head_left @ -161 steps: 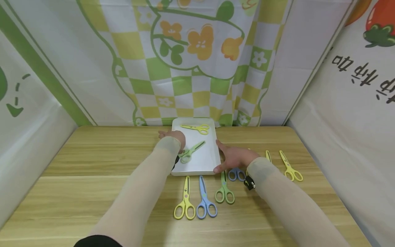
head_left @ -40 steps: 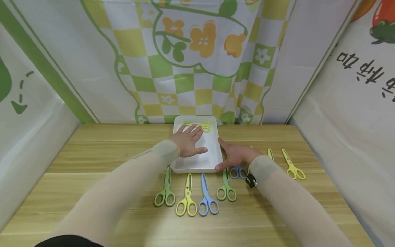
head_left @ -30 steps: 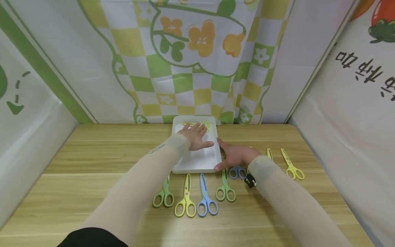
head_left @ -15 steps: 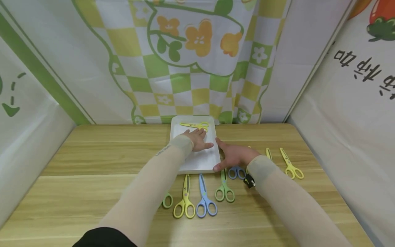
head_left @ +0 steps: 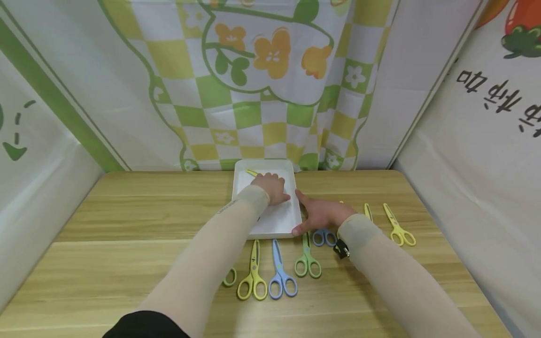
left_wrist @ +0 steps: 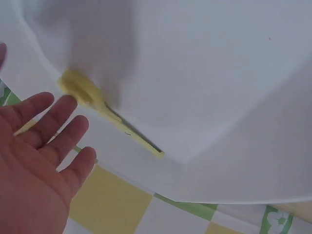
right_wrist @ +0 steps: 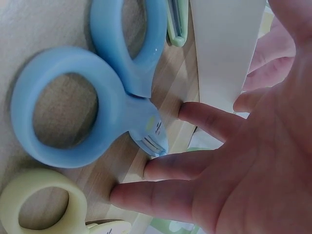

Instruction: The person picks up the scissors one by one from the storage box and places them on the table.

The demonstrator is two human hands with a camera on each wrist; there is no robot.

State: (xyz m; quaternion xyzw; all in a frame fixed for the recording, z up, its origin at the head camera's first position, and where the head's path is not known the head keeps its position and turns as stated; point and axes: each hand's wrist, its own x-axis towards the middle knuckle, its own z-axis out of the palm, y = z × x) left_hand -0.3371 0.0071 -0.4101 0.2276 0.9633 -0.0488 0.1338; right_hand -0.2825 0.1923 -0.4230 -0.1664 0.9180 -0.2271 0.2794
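My left hand (head_left: 272,190) reaches into the white tray (head_left: 286,217), over a pair of yellow scissors whose blade tip (head_left: 251,172) shows past the knuckles in the head view. In the left wrist view, the loosely bent fingers (left_wrist: 68,139) are right at the handles of these yellow scissors (left_wrist: 129,127), which lie along the tray's far end. My right hand (head_left: 322,213) is spread along the tray's right wall, thumb at the near corner. Its fingers (right_wrist: 156,199) stand straight, tips on the wood, next to blue scissors (right_wrist: 114,109) in the right wrist view.
Yellow scissors (head_left: 254,265), blue scissors (head_left: 279,272) and green scissors (head_left: 307,258) lie in front of the tray. Another green pair (head_left: 234,277) is mostly behind the left forearm. More scissors, including a yellow pair (head_left: 396,229), lie to the right. A checked curtain (head_left: 247,115) hangs behind.
Green scissors that lay in the tray 5.4 s ago are now at the left of the front row. My left hand has moved right over the tray, its spread fingers now bent downward.
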